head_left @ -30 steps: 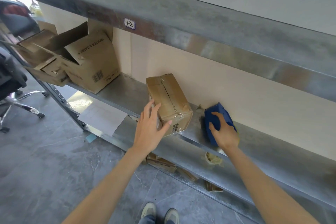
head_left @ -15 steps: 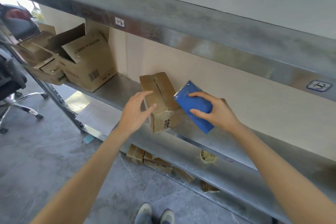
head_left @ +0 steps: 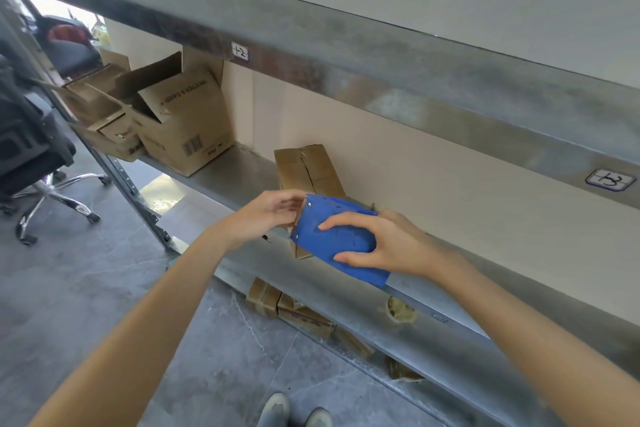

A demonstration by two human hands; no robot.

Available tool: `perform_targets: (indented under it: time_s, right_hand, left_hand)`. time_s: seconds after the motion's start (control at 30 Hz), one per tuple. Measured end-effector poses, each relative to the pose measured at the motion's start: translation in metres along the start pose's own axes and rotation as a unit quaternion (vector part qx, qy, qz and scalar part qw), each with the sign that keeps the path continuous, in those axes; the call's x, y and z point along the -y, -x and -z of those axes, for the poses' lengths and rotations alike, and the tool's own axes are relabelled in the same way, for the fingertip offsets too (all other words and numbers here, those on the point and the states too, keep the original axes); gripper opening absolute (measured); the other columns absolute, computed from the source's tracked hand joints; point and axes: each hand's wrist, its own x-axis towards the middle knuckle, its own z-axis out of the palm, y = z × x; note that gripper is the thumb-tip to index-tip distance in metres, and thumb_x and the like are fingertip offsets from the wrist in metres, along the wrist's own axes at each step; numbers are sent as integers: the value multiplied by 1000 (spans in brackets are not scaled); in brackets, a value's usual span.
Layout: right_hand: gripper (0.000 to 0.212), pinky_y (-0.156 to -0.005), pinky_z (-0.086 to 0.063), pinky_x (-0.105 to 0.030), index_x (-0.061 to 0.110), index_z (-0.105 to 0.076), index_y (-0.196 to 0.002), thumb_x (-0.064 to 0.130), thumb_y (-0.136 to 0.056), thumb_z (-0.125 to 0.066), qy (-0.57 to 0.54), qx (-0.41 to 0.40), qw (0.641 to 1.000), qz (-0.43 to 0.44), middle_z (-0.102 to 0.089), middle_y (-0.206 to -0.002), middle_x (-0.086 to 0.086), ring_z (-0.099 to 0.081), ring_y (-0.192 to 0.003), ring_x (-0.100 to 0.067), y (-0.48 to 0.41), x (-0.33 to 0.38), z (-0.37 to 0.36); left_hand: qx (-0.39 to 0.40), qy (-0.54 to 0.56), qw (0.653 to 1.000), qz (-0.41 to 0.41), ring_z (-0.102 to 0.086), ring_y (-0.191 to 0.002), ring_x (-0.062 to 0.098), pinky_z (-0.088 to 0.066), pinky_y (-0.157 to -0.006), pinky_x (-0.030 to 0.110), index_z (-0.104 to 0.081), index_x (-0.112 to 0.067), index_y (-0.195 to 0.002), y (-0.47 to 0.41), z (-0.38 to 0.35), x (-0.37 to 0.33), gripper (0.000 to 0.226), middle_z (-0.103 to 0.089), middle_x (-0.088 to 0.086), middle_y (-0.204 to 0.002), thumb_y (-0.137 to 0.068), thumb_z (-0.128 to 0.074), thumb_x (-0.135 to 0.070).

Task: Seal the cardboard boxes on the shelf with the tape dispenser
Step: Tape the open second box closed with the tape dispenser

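My right hand grips a blue tape dispenser in front of a small closed cardboard box on the metal shelf. The dispenser hides the box's near end. My left hand is at the dispenser's toothed left edge, fingers curled there; whether they pinch the tape end is hidden. Further left on the shelf stands a larger box with open flaps and more opened boxes beside it.
The upper shelf beam hangs low over the boxes. A tape roll lies on the shelf front to the right. Flattened cardboard sits under the shelf. An office chair stands at left, and my shoes show below.
My right hand lifted the dispenser off the shelf and brought it left in front of the small box. My left hand left the box and moved to the dispenser's toothed edge.
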Motion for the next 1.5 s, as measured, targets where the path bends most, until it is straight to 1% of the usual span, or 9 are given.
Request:
perform_targets:
  time_s: [0.17, 0.33, 0.6, 0.7, 1.07, 1.2, 1.3, 1.4, 1.5]
  right_hand:
    - [42, -57, -48, -32, 58, -47, -128, 55, -89, -62, -9, 18, 1000, 8, -60, -69, -5, -51, -55, -21, 2, 2, -5]
    - [42, -51, -41, -22, 57, -49, -128, 51, -89, -65, -21, 10, 1000, 3, -56, -62, -3, -48, -53, -22, 7, 5, -4]
    - [42, -68, -54, -45, 60, -53, -123, 54, -85, -68, -119, 1, 993, -27, -70, -96, -10, -64, -74, -33, 10, 2, -9]
    - [42, -67, -53, -46, 60, -53, -122, 55, -84, -68, -129, 2, 991, -34, -70, -95, -13, -64, -73, -35, 12, 3, -11]
    - [42, -65, -54, -45, 58, -56, -122, 48, -85, -72, -145, 1, 988, -46, -72, -100, -3, -65, -74, -33, 14, 7, -8]
    - [42, -56, -50, -32, 56, -56, -123, 46, -86, -72, -121, 9, 992, -38, -70, -83, 1, -56, -57, -23, 15, 8, -6]
    - [42, -51, -36, -15, 53, -58, -124, 41, -87, -73, -101, 8, 995, -24, -61, -67, 9, -49, -50, -19, 15, 9, -6]
    - [41, -51, -35, -15, 54, -56, -125, 46, -87, -70, -90, 11, 996, -17, -60, -67, 4, -48, -50, -20, 13, 9, -7]
    - [42, -51, -40, -20, 57, -53, -125, 55, -85, -64, -82, 15, 996, -12, -63, -69, -2, -49, -52, -21, 11, 10, -8]
  left_hand:
    - [2, 12, 1000, 15, -67, -108, 15, -53, -86, 25, -65, -10, -124, 5, -5, 0, 33, -71, 6, -119, -101, -46, 2]
    - [0, 28, 999, 20, -68, -107, 14, -54, -83, 23, -66, -10, -123, 5, -9, -3, 31, -72, 4, -118, -101, -48, 0]
    - [39, 66, 997, 28, -66, -113, 19, -55, -94, 34, -63, -21, -127, 5, -18, -5, 38, -71, 1, -122, -103, -41, -1]
    - [37, 71, 996, 37, -66, -111, 17, -55, -91, 31, -63, -20, -127, 4, -19, -4, 38, -71, 0, -120, -103, -41, -1]
    - [31, 26, 999, 28, -67, -105, 9, -52, -80, 20, -67, -8, -118, 2, -17, 10, 32, -72, -3, -112, -95, -54, 9]
    - [7, 13, 1000, 25, -67, -98, 6, -51, -78, 18, -69, -6, -113, 1, -18, 14, 30, -73, 0, -107, -92, -57, 11]
    - [9, -2, 1000, 30, -67, -103, 5, -53, -84, 20, -70, -15, -113, 1, -19, 15, 37, -74, -5, -109, -92, -56, 11]
    - [14, -30, 998, 46, -67, -96, -5, -51, -80, 14, -68, -28, -107, 0, -21, 14, 43, -74, -23, -97, -95, -51, 11]
    - [6, -40, 998, 51, -67, -95, -5, -52, -80, 15, -68, -29, -106, -1, -23, 16, 43, -73, -21, -97, -96, -51, 9]
